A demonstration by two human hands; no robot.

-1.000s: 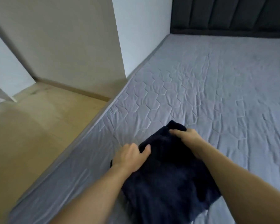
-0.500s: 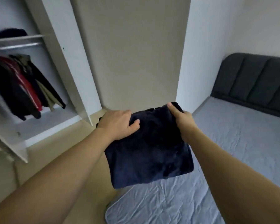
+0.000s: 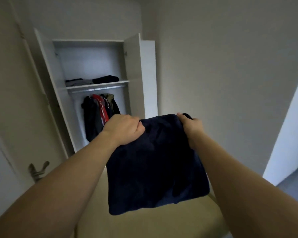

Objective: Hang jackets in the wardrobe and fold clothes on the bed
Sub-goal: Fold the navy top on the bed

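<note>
here the folded dark navy garment [image 3: 155, 162] hangs in the air between both hands, over the pale wood floor [image 3: 144, 224] and in front of the open wardrobe [image 3: 96, 66]. it is a roughly square bundle of soft, thick, fuzzy-looking cloth, held by its top edge so that its long axis runs down toward the floor and its flat face is turned to the person. the lower edge sags, with rounded corners, and tilts a little lower at the left.

the left hand [image 3: 124, 129] grips the upper left corner, fingers curled over the cloth and thumb pressed onto the front. the right hand [image 3: 190, 125] pinches the upper right corner, thumb on the near face and the other fingers hidden behind the fabric.

beyond the garment the white wardrobe stands with both doors swung wide. its shelf [image 3: 97, 84] carries folded clothes [image 3: 93, 80], grey at the left end and a dark pile at the right end. under the shelf a metal rail [image 3: 98, 89] holds hanging jackets [image 3: 100, 114], dark, red and olive, bunched together; the left hand covers their lower right part. nothing lies between the garment and the wardrobe opening. a blurred door handle [image 3: 38, 170] shows at the left edge, and plain pale walls fill the right side.
</note>
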